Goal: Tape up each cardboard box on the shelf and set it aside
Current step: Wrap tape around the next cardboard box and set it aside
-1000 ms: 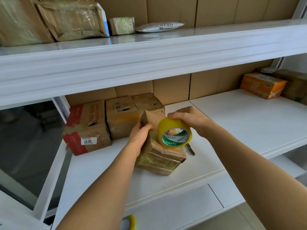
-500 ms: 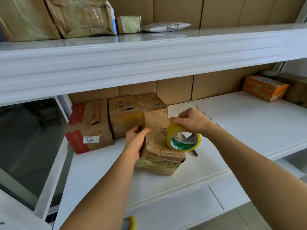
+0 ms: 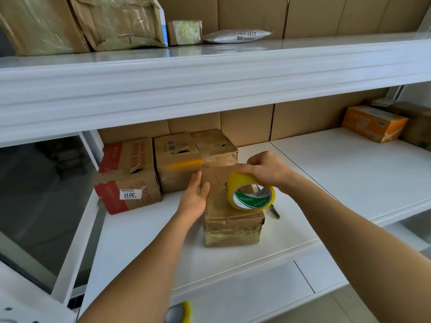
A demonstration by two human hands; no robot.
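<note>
A box [image 3: 231, 217] stands on the white shelf [image 3: 349, 173] at centre frame, between the two hands. The left hand [image 3: 194, 199] lies flat against the box's left side, fingers straight. The right hand [image 3: 268, 170] grips a yellow tape roll [image 3: 250, 192] from above, the roll resting on the box's top right. Three more boxes [image 3: 177, 164] stand in a row just behind, to the left. A dark tool [image 3: 275, 212] lies on the shelf just right of the box. An orange box [image 3: 374, 123] sits at far right.
</note>
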